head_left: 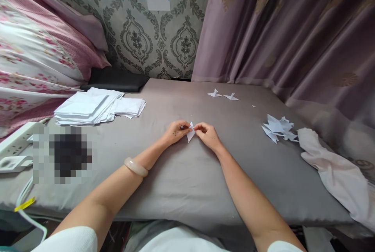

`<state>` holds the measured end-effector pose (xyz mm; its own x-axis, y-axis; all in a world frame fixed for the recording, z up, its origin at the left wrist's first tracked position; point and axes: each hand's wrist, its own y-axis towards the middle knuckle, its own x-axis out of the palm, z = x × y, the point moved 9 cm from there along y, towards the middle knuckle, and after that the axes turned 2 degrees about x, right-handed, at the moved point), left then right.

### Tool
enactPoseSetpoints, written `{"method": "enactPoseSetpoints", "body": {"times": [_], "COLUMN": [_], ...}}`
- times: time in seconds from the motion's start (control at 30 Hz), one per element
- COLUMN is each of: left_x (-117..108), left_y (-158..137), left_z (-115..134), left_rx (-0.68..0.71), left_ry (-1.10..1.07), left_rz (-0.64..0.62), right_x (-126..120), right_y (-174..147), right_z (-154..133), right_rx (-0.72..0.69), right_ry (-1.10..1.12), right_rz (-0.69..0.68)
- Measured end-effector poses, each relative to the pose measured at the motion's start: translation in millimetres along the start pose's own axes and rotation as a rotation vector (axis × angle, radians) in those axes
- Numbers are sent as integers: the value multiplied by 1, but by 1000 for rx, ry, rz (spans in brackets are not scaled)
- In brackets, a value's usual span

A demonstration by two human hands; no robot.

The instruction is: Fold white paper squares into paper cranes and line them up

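A small piece of folded white paper (190,136), pointed at its top and bottom, is pinched between both hands above the middle of the grey-covered table (181,181). My left hand (176,131) grips its left side with thumb and forefinger; a pale bangle (136,167) circles that forearm. From the right, my right hand (208,134) pinches the paper's other side with closed fingertips. The fingers partly hide the folds. Farther back stand two folded paper birds, one on the left (215,93) and one on the right (231,97).
Stacks of white paper, one large (84,107) and one smaller (129,107), lie at the left. A heap of folded paper shapes (278,127) lies right, near a crumpled pale cloth (331,170). A power strip (17,140) with a cable sits at the left edge.
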<state>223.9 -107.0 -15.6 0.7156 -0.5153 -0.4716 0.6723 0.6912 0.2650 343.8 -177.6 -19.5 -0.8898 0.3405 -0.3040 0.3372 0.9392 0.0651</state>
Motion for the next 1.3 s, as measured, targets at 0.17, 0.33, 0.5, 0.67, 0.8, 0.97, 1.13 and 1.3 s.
{"method": "enactPoseSetpoints", "body": {"times": [0.17, 0.33, 0.5, 0.67, 0.8, 0.97, 1.13, 1.3], "left_x": [2, 4, 7, 10, 11, 15, 18, 16], "left_y": [-1, 1, 2, -3, -5, -5, -8, -11], "left_z": [4, 8, 12, 20, 25, 26, 29, 27], "left_rx": [18, 18, 46, 67, 97, 164, 231, 217], "left_ry": [65, 152, 227, 272, 302, 349, 314, 247], "left_rz": [-26, -63, -96, -128, -150, -158, -195, -168], "right_x": [0, -1, 1, 0, 0, -1, -2, -2], "right_y": [-2, -5, -5, -5, -7, -10, -12, -19], "right_z": [-1, -4, -2, -3, -8, -14, -21, -38], "right_rx": [-20, -15, -12, -22, -8, 18, -2, -86], "right_ry": [-42, -80, -102, -129, -153, -233, -358, -538], "right_rz": [11, 4, -14, -5, 10, 59, 122, 177]}}
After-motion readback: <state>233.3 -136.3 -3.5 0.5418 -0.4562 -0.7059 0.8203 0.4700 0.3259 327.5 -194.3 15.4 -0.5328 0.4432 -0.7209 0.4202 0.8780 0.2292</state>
